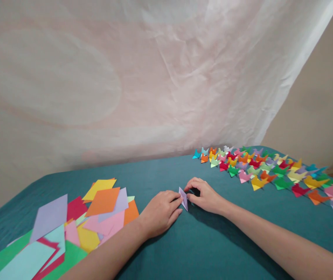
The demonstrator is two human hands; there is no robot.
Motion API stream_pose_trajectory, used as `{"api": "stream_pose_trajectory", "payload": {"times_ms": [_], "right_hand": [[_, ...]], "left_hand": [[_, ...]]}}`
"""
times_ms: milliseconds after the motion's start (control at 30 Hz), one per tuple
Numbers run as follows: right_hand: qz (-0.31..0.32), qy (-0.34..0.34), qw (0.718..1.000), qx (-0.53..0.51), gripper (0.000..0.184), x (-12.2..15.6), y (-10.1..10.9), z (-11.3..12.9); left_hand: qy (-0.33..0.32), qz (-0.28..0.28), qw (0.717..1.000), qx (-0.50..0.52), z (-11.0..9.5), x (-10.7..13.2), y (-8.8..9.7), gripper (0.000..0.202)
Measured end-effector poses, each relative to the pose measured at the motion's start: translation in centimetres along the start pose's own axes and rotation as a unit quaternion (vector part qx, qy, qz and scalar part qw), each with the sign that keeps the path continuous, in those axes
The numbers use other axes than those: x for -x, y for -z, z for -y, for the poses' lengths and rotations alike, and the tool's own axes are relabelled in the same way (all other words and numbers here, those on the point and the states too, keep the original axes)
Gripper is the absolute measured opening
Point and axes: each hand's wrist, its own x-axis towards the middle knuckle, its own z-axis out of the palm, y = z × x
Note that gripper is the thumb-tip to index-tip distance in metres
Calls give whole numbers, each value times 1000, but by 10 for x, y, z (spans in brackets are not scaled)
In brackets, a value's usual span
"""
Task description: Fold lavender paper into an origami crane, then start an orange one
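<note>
Near the table's (160,249) middle, the left hand (160,213) and right hand (205,196) are together pinching a small lilac folded paper (183,198) upright between fingertips, steadying its crease, with loose coloured sheets (96,217) toward the left edge and finished folded figures (271,171) lining the right.

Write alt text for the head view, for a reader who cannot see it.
The left hand and right hand hold a small folded lilac paper between them on a teal table. Loose coloured sheets lie at the left, rows of folded figures at the right, a white cloth hangs behind.
</note>
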Motion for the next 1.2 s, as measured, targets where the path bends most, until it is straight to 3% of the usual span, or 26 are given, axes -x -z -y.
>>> {"api": "stream_pose_trajectory", "payload": {"times_ms": [633, 900, 1200], "right_hand": [[-5, 16, 999, 36, 12, 9, -6, 18], [8, 14, 998, 58, 13, 9, -5, 21], [19, 33, 997, 62, 17, 7, -4, 13]], "left_hand": [[3, 6, 1000, 5, -3, -1, 3, 28], [62, -50, 996, 41, 0, -1, 1, 21], [7, -49, 999, 16, 2, -1, -2, 27]]}}
